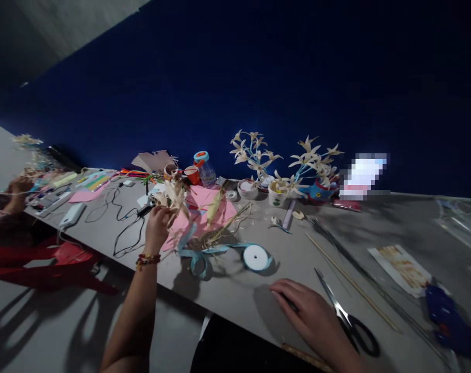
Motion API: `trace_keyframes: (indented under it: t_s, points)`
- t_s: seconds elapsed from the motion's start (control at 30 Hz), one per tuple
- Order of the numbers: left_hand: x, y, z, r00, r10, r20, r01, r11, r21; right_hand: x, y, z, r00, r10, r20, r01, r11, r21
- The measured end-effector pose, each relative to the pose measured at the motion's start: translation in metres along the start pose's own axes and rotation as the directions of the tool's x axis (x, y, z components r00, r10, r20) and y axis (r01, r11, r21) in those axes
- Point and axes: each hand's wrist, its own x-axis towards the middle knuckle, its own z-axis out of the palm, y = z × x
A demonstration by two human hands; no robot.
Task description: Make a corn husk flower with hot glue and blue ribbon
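- The left hand point(158, 224) gripped pale, papery husks point(175, 192) above the grey desk point(227, 298), left of flat pink paper point(228, 210).
- The right hand point(303, 306), near right, curled around a slim dark object point(290, 303), mostly hidden.
- Black-handled metal scissors point(344, 312) lay just right.

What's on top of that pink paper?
A yellowish leafy piece and thin dry strips lie on the pink paper, hiding bits. The left hand and a pale bunch block more. Beneath the paper, I can't see.
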Motion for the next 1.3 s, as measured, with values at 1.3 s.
trace_keyframes:
  t_s: [1.3]
  points:
    - [-0.023, 0.137, -0.056, 0.951, -0.053, -0.304, -0.228, 0.546, -0.806, 0.171, -0.035, 0.079, 0.999, -0.037, 0.014, 0.038, 0.999, -0.022]
